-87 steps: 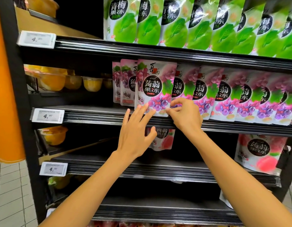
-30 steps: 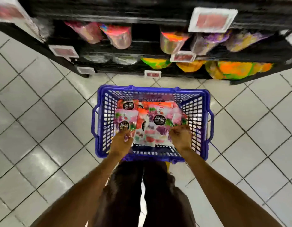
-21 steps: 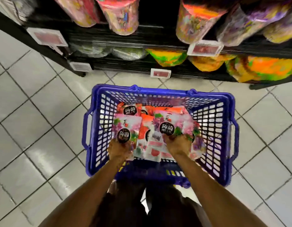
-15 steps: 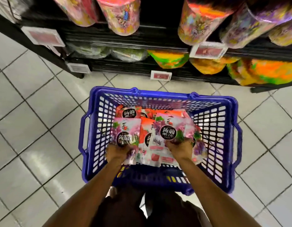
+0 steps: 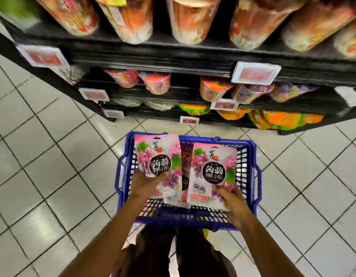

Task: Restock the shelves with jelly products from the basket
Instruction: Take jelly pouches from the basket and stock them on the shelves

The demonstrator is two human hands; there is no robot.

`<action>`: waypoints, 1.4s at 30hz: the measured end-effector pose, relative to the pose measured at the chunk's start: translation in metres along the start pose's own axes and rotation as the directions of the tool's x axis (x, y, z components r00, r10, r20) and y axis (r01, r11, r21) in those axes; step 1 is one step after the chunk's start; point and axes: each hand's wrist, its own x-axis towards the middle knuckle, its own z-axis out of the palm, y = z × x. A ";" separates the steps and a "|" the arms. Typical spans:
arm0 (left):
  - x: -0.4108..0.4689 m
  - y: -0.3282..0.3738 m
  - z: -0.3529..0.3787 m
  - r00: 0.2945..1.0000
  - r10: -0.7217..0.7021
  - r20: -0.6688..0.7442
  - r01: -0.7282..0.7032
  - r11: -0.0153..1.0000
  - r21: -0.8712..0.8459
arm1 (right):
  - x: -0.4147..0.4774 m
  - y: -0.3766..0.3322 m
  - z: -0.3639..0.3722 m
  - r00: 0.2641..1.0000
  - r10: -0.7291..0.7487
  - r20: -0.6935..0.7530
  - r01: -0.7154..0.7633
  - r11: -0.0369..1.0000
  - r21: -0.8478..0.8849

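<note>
A: Where are the person's hands?

B: Both are low in the centre of the frame, over the blue basket. It stands on the tiled floor in front of the black shelves.

A: Is anything held?

B: Yes. The left hand grips the left grape jelly pouch by its lower half, with the thumb lying across the round black label. The right hand pinches the right grape jelly pouch at its bottom right corner.

A: How do the two pouches sit?

B: Upright, facing the camera, side by side over the basket. The left one is higher in the frame and covers part of the far rim. Between them a darker pouch shows inside the basket. A pale pouch sits just beside the left hand, and whether that hand holds it too cannot be told.

A: And above?

B: Blurred tubs line the top shelf across the upper frame. Red-and-white price tags sit on the shelf edges. Orange and green bags lie on the lowest shelf at centre right.
</note>
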 end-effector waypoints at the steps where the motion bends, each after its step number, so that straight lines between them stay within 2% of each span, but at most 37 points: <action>1: -0.021 0.022 -0.012 0.999 0.041 0.017 -0.040 0.998 -0.045 | -0.024 -0.018 0.001 0.999 -0.031 0.030 0.031 1.000 0.002; 3: -0.069 0.071 -0.039 0.991 0.121 0.065 -0.111 0.985 -0.134 | -0.080 -0.063 0.006 0.986 -0.128 0.102 0.128 0.992 0.006; 5: -0.121 0.126 -0.067 0.973 0.228 0.035 -0.222 0.965 -0.138 | -0.136 -0.108 0.007 0.962 -0.210 0.174 0.207 0.978 0.034; 8: -0.213 0.208 -0.112 0.930 0.365 0.029 -0.352 0.914 -0.202 | -0.224 -0.184 0.008 0.946 -0.273 0.175 0.259 0.961 0.096; 11: -0.301 0.277 -0.153 0.884 0.467 -0.015 -0.453 0.851 -0.265 | -0.309 -0.252 0.015 0.892 -0.406 0.199 0.382 0.912 0.152; 14: -0.375 0.335 -0.188 0.794 0.605 -0.063 -0.595 0.752 -0.282 | -0.383 -0.311 0.022 0.809 -0.552 0.203 0.511 0.830 0.223; 17: -0.444 0.398 -0.223 0.660 0.742 -0.114 -0.740 0.617 -0.269 | -0.461 -0.374 0.034 0.715 -0.667 0.210 0.586 0.736 0.340; 20: -0.496 0.452 -0.256 0.518 0.839 -0.168 -0.835 0.453 -0.314 | -0.523 -0.428 0.048 0.605 -0.763 0.227 0.701 0.646 0.304; 23: -0.539 0.501 -0.290 0.399 0.896 -0.196 -0.887 0.324 -0.329 | -0.579 -0.475 0.064 0.453 -0.862 0.226 0.813 0.504 0.293; 26: -0.564 0.538 -0.318 0.312 0.927 -0.207 -0.914 0.234 -0.331 | -0.617 -0.510 0.083 0.376 -0.918 0.124 0.840 0.394 0.373; 33: -0.573 0.587 -0.377 0.147 0.968 -0.205 -0.955 0.084 -0.286 | -0.674 -0.541 0.119 0.081 -0.996 -0.036 0.985 0.075 0.154; 36: -0.574 0.599 -0.399 0.127 0.976 -0.175 -0.946 0.065 -0.319 | -0.694 -0.545 0.141 0.013 -0.999 -0.039 0.990 0.007 0.142; 42: -0.575 0.614 -0.425 0.094 0.985 -0.148 -0.940 0.039 -0.339 | -0.719 -0.563 0.164 -0.023 -0.998 -0.058 0.997 -0.027 0.074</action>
